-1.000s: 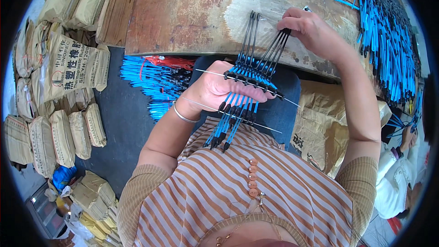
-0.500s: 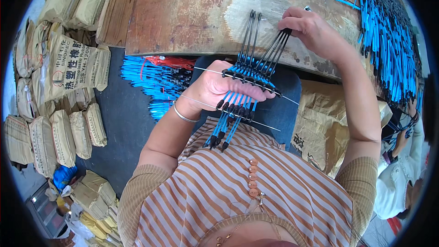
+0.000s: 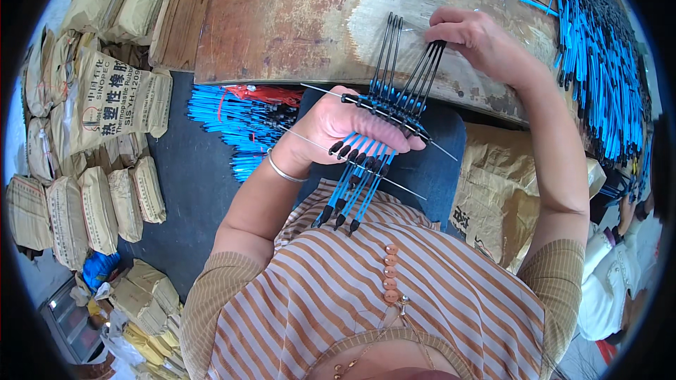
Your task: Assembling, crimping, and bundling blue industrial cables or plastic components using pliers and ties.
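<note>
My left hand (image 3: 355, 127) is closed round a row of blue sticks (image 3: 366, 145) with black ends, its fingers lying across them. Two thin metal rods cross the row: an upper metal rod (image 3: 442, 151) beside my fingers and a lower metal rod (image 3: 408, 188) nearer my body. Beyond the hand, long black stems (image 3: 389, 49) rise in two slanted clusters. At the top of the right cluster, my right hand (image 3: 470, 35) has thumb and fingers pinched at the stem tips (image 3: 438, 44). The fingertips partly hide that contact.
A worn wooden table (image 3: 282, 24) lies ahead, its near edge beyond my hands. Blue sticks (image 3: 598, 63) are heaped at the right, with another blue pile (image 3: 229, 116) below the table's left edge. Paper sacks (image 3: 98, 204) line the left. A person's white sleeve (image 3: 609, 274) shows at far right.
My right hand stays at the stem tips with only a slight shift. The left cluster of black stems looks fuller. My left hand keeps its grip, and the lower black ends have shifted slightly.
</note>
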Demonstrator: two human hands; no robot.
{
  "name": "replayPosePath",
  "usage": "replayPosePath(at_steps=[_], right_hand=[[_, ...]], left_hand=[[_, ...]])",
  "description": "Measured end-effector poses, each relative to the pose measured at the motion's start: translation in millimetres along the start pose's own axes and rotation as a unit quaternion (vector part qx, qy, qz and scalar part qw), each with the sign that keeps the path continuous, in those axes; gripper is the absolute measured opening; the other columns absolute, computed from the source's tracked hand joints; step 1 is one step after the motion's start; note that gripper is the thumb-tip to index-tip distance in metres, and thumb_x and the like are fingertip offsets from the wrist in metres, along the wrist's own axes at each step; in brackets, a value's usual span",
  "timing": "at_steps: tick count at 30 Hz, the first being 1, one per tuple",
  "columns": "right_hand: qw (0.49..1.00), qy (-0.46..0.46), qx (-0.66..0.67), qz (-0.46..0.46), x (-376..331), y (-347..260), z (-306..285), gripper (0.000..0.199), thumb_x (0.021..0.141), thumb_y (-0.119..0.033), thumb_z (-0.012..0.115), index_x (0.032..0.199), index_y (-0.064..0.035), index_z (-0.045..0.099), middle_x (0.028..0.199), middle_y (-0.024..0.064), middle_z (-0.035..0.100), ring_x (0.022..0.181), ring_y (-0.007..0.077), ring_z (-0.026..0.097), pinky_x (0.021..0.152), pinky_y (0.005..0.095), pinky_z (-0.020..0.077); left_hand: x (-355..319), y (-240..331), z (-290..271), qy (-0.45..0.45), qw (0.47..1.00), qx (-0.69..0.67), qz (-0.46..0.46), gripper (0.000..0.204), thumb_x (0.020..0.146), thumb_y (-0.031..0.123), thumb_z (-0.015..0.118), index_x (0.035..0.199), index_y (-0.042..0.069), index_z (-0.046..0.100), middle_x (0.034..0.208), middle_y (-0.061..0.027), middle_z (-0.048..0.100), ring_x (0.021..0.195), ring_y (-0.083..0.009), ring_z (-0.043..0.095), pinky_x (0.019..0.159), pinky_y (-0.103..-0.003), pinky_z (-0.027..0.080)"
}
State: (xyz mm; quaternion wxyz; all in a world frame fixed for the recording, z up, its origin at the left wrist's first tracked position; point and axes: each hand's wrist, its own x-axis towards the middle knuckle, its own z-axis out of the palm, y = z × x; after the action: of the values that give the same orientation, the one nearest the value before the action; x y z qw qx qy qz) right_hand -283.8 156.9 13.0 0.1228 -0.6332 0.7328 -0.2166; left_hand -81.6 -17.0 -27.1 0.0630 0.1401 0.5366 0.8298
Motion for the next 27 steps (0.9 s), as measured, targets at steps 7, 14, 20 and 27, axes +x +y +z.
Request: replayPosePath(at_steps=[7, 14, 20, 27], right_hand=[[0.99, 0.004, -0.142, -0.017, 7.7, -7.1, 3.0, 0.041, 0.075, 0.003, 0.054, 0.112, -0.0109, 0.058, 0.094, 0.005, 0.055, 0.073, 0.0208, 0.055, 0.064, 0.0307, 0.0461], [0.938, -0.008, -0.344, -0.042, 12.7, -24.3, 15.1, 0.063, 0.074, -0.002, 0.054, 0.132, -0.0243, 0.043, 0.091, 0.0037, 0.047, 0.074, 0.0191, 0.05, 0.066, 0.0281, 0.0482], [0.923, 0.004, -0.382, -0.037, 16.7, -30.5, 20.8, 0.069, 0.073, -0.004, 0.055, 0.135, -0.0278, 0.038, 0.089, 0.0029, 0.043, 0.073, 0.0183, 0.048, 0.066, 0.0269, 0.0486], [0.92, -0.007, -0.389, -0.047, 16.2, -22.9, 20.3, 0.063, 0.073, -0.005, 0.055, 0.132, -0.0235, 0.041, 0.09, 0.003, 0.044, 0.075, 0.0185, 0.047, 0.067, 0.0272, 0.0483]], left_hand=[[-1.7, -0.5, 2.9, 0.006, 1.0, -0.001, 0.001, 0.011, 0.078, 0.004, 0.064, 0.086, 0.002, 0.071, 0.089, -0.0126, 0.07, 0.079, -0.019, 0.069, 0.074, -0.026, 0.053], [-4.3, -0.3, 4.5, 0.012, 1.0, -0.001, 0.006, 0.011, 0.077, 0.004, 0.065, 0.086, 0.002, 0.071, 0.089, -0.0124, 0.07, 0.079, -0.019, 0.069, 0.074, -0.026, 0.053], [-4.8, -0.1, 3.2, 0.015, 1.0, -0.002, 0.008, 0.011, 0.077, 0.003, 0.065, 0.086, 0.002, 0.071, 0.088, -0.0123, 0.07, 0.079, -0.019, 0.069, 0.074, -0.025, 0.053], [-7.9, 1.7, 2.0, 0.021, 1.0, -0.003, 0.011, 0.011, 0.076, 0.003, 0.065, 0.086, 0.002, 0.071, 0.088, -0.0121, 0.07, 0.08, -0.019, 0.069, 0.073, -0.025, 0.053]])
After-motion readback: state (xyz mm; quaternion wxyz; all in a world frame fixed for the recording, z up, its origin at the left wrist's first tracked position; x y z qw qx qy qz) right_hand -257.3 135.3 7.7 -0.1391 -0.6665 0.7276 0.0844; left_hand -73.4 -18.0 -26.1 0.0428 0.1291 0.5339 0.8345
